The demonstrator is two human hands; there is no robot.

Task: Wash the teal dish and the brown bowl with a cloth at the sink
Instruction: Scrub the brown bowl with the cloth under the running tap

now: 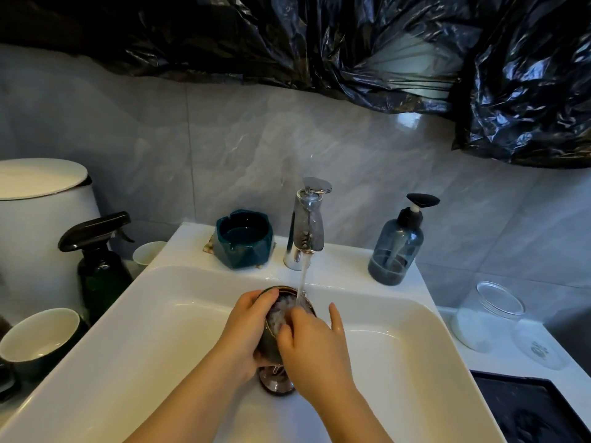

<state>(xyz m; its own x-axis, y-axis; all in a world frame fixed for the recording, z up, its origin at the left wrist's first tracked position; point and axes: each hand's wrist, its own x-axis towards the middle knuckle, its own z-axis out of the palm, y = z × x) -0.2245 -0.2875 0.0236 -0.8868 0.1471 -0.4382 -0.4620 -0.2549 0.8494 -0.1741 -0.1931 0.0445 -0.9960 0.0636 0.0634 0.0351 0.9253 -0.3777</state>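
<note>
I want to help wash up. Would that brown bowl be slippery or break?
Probably slippery: the brown bowl looks glossy and tap water runs over it. Likely breakable if dropped, seeming ceramic above the hard white sink.

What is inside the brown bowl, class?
A pale wet cloth, held in by the right hand, with tap water running onto it. Cloth and fingers cover the inner surface of the bowl.

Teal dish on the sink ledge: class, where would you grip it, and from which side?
Probably its near rim, fingers inside, thumb on the faceted outer wall, coming from the front-left: the teal dish stands upright, mouth open, and the faucet crowds its right.
</note>
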